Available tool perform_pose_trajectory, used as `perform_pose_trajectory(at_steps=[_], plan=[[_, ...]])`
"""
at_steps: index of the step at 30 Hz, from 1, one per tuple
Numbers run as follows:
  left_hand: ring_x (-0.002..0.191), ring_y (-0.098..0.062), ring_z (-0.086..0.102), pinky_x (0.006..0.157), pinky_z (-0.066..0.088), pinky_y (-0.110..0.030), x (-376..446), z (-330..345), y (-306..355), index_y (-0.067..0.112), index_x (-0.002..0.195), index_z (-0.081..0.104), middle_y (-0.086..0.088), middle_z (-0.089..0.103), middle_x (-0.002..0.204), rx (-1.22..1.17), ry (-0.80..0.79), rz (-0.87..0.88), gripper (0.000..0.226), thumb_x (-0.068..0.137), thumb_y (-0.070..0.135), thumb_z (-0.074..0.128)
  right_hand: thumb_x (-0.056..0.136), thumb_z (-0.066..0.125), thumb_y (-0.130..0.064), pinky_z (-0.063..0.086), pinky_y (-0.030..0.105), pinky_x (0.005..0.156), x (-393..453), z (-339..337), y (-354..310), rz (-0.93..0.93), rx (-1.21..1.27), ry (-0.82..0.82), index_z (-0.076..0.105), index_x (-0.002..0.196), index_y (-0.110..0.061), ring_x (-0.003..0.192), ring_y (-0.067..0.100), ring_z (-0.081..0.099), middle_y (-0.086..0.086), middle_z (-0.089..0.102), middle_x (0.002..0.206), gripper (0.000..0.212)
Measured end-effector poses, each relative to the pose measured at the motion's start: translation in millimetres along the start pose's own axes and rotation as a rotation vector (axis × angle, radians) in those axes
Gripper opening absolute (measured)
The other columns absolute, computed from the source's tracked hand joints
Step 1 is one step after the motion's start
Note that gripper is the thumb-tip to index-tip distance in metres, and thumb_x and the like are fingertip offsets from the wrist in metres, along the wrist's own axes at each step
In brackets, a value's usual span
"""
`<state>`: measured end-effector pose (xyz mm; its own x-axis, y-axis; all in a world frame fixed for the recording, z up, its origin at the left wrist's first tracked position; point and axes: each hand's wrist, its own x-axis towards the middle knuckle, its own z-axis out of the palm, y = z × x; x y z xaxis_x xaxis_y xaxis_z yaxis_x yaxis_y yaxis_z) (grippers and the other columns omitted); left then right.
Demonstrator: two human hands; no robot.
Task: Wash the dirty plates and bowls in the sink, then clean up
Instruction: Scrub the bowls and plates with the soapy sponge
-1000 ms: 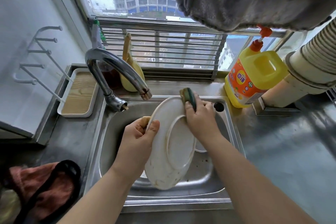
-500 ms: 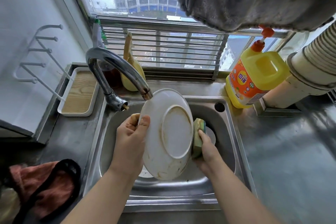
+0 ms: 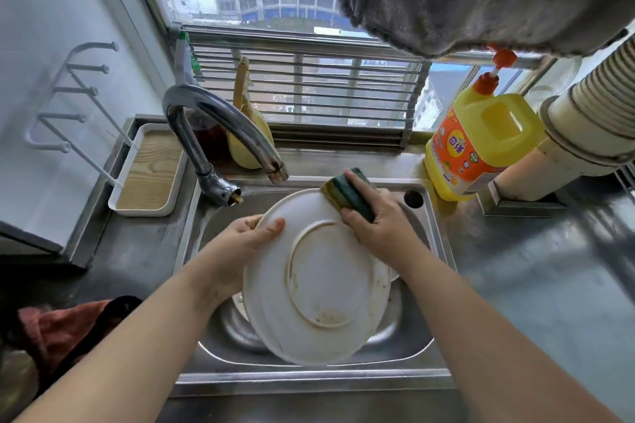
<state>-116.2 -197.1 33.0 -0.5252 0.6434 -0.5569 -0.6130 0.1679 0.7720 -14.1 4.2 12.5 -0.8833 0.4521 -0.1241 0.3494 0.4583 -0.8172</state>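
A white plate (image 3: 319,288) with brown stains is held tilted over the steel sink (image 3: 436,244), its underside and foot ring facing me. My left hand (image 3: 247,244) grips its left rim, thumb on the underside. My right hand (image 3: 378,220) holds a green and yellow sponge (image 3: 347,194) against the plate's upper right rim. More white dishes lie under the plate in the basin, mostly hidden.
The curved tap (image 3: 220,127) ends just above the plate's far edge. A yellow detergent bottle (image 3: 481,144) stands at the sink's back right. A white tray (image 3: 151,175) sits at the left, a red cloth (image 3: 62,330) at the near left. Steel counter (image 3: 549,285) extends right.
My right hand has swung the sponge from the plate's right edge up to its upper right rim. The plate has turned flatter toward me and dropped lower in the sink.
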Motion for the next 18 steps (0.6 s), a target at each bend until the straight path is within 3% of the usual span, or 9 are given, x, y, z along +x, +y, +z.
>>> perform_pose_trajectory(at_steps=[2,5,7,11,16,18], plan=[[0.061,-0.02,0.068,0.056,0.057,-0.027,3.9,6.4,-4.4,0.003,0.092,0.068,-0.014,0.071,0.078,-0.028,0.03,0.063,0.024,0.082,0.023,0.058,0.092,0.05,-0.047,0.022,0.03,0.107,-10.8,24.2,-16.5,-0.109,-0.234,0.022,0.022,0.142,-0.055,0.118,0.021,0.032,0.006,0.038,0.124,0.057],[0.064,-0.02,0.068,0.059,0.057,-0.028,2.5,15.7,-14.4,0.006,0.081,0.072,-0.014,0.072,0.079,-0.172,0.095,0.139,0.024,0.089,0.02,0.054,0.089,0.029,-0.06,0.012,0.033,0.111,-38.8,61.4,-35.9,-0.226,-0.307,0.066,0.018,0.145,-0.053,0.125,0.018,0.019,0.001,0.023,0.138,0.057],[0.062,-0.018,0.068,0.058,0.057,-0.026,-0.4,18.9,-20.3,0.004,0.083,0.07,-0.012,0.072,0.076,-0.206,0.138,0.155,0.027,0.095,0.015,0.049,0.092,0.026,-0.059,0.009,0.034,0.112,-28.1,60.6,-27.3,-0.183,-0.382,0.092,0.018,0.146,-0.05,0.129,0.019,0.016,-0.002,0.014,0.142,0.056],[0.053,-0.013,0.064,0.049,0.053,-0.022,-1.4,27.7,-21.7,0.004,0.085,0.064,-0.005,0.07,0.064,-0.144,0.225,0.179,0.025,0.099,0.011,0.045,0.099,0.035,-0.044,0.011,0.037,0.112,8.2,38.6,-18.0,0.158,-0.384,0.096,0.016,0.15,-0.04,0.131,0.026,0.019,0.005,0.015,0.143,0.054],[0.058,-0.015,0.066,0.053,0.055,-0.023,-4.0,28.0,-19.1,0.002,0.082,0.064,-0.009,0.07,0.069,-0.159,0.184,0.225,0.026,0.098,0.01,0.045,0.091,0.025,-0.055,0.014,0.036,0.111,-41.3,74.3,-35.4,-0.143,-0.336,0.147,0.022,0.149,-0.041,0.126,0.023,0.02,0.006,0.021,0.139,0.06],[0.055,-0.012,0.064,0.049,0.052,-0.021,-6.0,30.0,-23.0,0.003,0.083,0.064,-0.005,0.069,0.066,-0.078,0.205,0.231,0.025,0.098,0.007,0.046,0.096,0.035,-0.048,0.015,0.036,0.111,-14.9,59.5,-23.3,0.006,-0.338,0.116,0.019,0.15,-0.041,0.128,0.027,0.024,0.009,0.024,0.139,0.056]])
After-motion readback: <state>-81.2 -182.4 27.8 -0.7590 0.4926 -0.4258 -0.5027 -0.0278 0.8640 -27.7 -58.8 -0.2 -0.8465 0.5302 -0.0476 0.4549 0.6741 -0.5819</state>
